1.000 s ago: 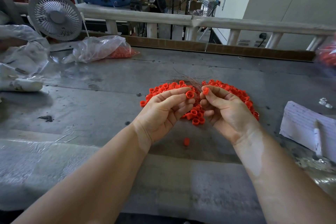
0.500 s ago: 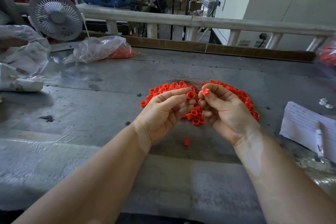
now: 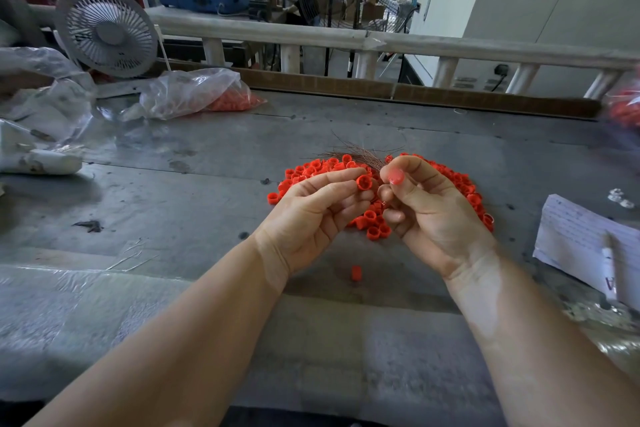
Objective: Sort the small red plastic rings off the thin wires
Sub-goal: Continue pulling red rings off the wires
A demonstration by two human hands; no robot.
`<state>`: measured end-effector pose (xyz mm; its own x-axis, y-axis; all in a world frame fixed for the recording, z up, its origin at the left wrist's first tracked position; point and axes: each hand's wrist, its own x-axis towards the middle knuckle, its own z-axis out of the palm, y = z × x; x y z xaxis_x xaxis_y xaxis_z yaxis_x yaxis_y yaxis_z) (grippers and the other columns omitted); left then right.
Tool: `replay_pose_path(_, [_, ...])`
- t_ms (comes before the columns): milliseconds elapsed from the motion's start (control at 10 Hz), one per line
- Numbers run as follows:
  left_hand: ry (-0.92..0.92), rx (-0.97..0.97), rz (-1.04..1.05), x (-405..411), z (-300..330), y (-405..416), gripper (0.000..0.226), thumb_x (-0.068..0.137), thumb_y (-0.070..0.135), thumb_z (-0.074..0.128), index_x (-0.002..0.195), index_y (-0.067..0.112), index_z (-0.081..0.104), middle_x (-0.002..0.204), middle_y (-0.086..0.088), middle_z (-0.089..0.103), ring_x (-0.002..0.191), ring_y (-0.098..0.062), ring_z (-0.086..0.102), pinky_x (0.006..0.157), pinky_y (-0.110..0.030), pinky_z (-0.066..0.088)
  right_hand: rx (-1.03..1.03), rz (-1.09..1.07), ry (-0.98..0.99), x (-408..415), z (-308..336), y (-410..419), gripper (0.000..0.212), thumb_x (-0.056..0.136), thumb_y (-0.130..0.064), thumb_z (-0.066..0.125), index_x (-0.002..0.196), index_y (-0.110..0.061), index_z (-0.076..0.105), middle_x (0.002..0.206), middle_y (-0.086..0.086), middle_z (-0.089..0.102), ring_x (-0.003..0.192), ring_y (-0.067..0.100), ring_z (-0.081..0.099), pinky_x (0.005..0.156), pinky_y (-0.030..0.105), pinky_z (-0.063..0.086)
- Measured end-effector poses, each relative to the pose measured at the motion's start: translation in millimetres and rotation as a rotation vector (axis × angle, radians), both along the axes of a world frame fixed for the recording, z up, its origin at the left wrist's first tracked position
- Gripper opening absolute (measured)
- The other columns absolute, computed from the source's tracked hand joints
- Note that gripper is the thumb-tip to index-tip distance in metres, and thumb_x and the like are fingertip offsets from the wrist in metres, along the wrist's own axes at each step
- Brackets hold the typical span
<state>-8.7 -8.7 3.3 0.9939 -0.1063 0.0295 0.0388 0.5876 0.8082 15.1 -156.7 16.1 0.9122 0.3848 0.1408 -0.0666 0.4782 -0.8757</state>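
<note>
Both hands, left (image 3: 311, 215) and right (image 3: 427, 208), each pinch a red ring (image 3: 363, 181) above the ring pile (image 3: 311, 170).

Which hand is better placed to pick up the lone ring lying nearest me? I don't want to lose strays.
Probably the right hand. The left hand pinches a red ring; the stray ring lies between both wrists.
</note>
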Motion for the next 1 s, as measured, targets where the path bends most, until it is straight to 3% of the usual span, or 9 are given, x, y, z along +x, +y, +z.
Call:
replay_pose_path(500, [0.005,0.004,0.0,0.3,-0.1,0.2,0.018,0.069,0.007,0.06,0.076,0.011,0.076,0.072,-0.007,0.072,0.067,-0.011,0.07,0.06,-0.018,0.055,0.012,0.011,0.006,1.2,-0.4,-1.3,0.009,0.057,-0.021,0.071,0.066,-0.022,0.072,0.073,-0.005,0.067,0.058,0.004,0.055,0.043,0.013,0.039])
replay_pose_path(700, [0.008,0.0,0.0,-0.4,0.1,0.7,0.018,0.069,0.006,0.06,0.076,0.01,0.076,0.071,-0.008,0.072,0.066,-0.011,0.07,0.06,-0.018,0.055,0.026,0.041,0.029,0.6,-0.1,-2.5,0.009,0.066,-0.016,0.064,0.067,-0.021,0.072,0.073,-0.004,0.066,0.059,0.004,0.056,0.043,0.013,0.039])
replay_pose_path(1000, [0.004,0.005,-0.001,0.1,0.1,0.1,0.018,0.069,0.006,0.06,0.075,0.01,0.076,0.07,-0.008,0.072,0.065,-0.011,0.07,0.061,-0.018,0.055,0.058,0.077,0.038,1.1,-0.5,-2.7,0.008,0.062,-0.02,0.069,0.068,-0.021,0.072,0.074,-0.004,0.064,0.059,0.004,0.055,0.042,0.013,0.039])
